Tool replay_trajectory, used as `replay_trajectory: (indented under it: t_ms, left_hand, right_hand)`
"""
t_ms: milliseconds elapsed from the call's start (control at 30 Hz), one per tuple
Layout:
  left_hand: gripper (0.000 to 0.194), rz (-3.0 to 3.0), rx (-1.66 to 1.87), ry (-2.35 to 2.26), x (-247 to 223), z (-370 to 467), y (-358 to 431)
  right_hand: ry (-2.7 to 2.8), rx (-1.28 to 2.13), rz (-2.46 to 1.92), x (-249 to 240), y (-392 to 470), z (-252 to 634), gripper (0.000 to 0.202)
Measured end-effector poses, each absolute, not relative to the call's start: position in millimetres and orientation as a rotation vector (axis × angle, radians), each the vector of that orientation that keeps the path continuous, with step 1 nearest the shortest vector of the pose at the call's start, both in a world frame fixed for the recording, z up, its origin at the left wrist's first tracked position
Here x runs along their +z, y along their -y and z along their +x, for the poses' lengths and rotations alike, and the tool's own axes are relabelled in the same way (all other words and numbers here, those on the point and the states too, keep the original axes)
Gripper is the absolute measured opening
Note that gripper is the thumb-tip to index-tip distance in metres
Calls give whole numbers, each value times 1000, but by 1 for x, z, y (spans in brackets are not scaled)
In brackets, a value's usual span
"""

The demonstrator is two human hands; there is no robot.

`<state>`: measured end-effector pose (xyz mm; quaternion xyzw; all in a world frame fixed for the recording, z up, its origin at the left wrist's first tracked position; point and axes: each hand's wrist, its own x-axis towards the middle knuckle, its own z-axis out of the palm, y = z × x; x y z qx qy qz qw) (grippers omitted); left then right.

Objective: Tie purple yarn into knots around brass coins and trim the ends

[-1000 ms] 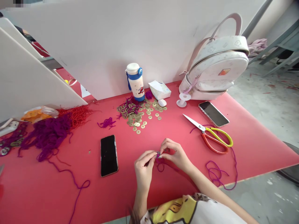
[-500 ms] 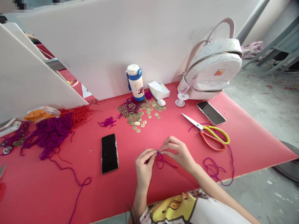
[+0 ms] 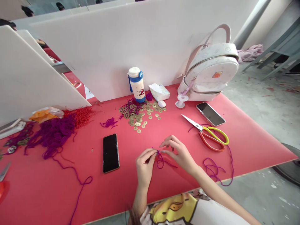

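Note:
My left hand (image 3: 145, 162) pinches a small piece of purple yarn (image 3: 160, 162) near the front of the red table (image 3: 131, 193). The yarn has a loop hanging below my fingertips and a loose end trailing to the right. My right hand (image 3: 177, 151) is just right of the yarn, its thumb and index finger apart, with nothing visible between them. Whether a fingertip still touches the yarn is hard to tell. A black phone (image 3: 111, 153) lies left of my hands. Scissors (image 3: 207, 132) with red and yellow handles lie to the right, partly over a purple strand.
Brass coins (image 3: 138, 120) with purple threads lie behind my hands, near a bottle (image 3: 137, 85) and a tissue pack (image 3: 159, 91). A white backpack (image 3: 211, 73), spool (image 3: 181, 101) and second phone (image 3: 210, 113) stand or lie back right. Purple yarn (image 3: 57, 132) is heaped at left.
My right thumb and index finger have parted from their pinch at the yarn. My left hand keeps its hold. The camera view has shifted slightly.

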<state>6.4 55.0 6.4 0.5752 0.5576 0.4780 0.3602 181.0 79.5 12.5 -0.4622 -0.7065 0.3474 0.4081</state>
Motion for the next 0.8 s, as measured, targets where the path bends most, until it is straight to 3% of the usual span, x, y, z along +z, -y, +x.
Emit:
replay_trajectory:
  t_ms: [167,333,667,800]
  left_hand:
    - [19,1489,1210,-1416,6,7,-55]
    - [18,1483,1202,-1418,3,7,-55]
    - [17,1335,1224,-1479,-1,5,-55]
    - [18,1144,1205,-1462,-2,5,-57]
  right_hand:
    - [1938,860,-1096,16,-81,183,9]
    - [1870,1098,-1070,19,-81,181,13]
    - [1433,1825,-757,25,-82,202,50]
    - [1074,1665,-673,28,-91,214,50]
